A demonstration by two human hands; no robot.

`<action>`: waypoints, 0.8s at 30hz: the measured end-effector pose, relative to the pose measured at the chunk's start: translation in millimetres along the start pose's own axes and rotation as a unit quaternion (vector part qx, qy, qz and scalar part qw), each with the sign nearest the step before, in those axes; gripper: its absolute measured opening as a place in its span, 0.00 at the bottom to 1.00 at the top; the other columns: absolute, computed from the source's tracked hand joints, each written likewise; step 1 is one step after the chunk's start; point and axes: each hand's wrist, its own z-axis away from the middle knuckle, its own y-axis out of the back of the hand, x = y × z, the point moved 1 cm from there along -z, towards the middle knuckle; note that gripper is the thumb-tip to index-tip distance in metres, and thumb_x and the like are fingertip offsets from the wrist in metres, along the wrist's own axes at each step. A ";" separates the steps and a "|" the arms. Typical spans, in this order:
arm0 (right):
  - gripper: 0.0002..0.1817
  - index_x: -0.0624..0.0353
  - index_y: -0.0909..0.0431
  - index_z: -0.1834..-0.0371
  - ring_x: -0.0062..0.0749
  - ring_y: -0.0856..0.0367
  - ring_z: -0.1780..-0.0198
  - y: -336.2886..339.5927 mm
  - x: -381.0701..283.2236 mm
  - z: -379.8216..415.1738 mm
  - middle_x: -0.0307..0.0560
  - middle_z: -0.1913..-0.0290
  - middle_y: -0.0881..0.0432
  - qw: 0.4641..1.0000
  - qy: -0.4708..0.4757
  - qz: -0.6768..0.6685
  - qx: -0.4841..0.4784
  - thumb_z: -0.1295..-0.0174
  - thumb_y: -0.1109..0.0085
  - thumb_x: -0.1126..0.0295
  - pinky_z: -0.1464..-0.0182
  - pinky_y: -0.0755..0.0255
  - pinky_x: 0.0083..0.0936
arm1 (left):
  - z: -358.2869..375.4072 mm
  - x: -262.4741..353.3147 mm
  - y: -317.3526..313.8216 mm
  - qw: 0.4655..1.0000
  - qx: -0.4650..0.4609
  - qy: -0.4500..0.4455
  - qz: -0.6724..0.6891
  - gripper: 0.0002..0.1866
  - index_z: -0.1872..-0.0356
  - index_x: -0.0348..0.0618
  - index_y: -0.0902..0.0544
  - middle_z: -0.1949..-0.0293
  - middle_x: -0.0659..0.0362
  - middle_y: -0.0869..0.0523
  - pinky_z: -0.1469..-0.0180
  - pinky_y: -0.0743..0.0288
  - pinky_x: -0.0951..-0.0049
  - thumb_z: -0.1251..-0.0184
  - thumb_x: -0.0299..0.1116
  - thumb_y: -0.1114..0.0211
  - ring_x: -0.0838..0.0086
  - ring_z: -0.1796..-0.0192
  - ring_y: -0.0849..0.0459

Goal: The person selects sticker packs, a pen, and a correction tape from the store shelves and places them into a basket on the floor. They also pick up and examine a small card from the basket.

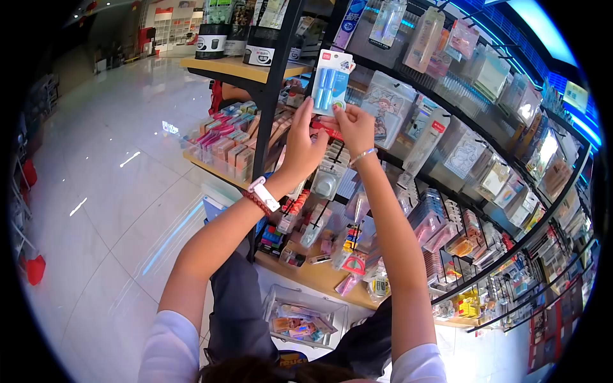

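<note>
Forearms converge, right hand holding blister pack, left hand touching.

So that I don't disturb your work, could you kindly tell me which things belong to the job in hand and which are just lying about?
Apparently part of the job:
blister pack, held up
left hand
right hand

Apparently just nearby:
black containers on the wooden shelf
boxes on the lower shelf
red object at far left
</note>
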 end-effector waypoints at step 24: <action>0.09 0.77 0.28 0.67 0.34 0.18 0.72 -28.1 1.4 -30.1 0.55 0.71 0.20 0.999 -0.029 0.017 0.028 0.41 0.50 0.77 0.70 0.21 0.20 | -17.2 -0.1 39.2 0.936 -0.083 0.208 0.270 0.31 0.38 0.35 0.40 0.36 0.50 0.41 0.34 0.51 0.69 0.45 0.26 0.43 0.65 0.32 0.47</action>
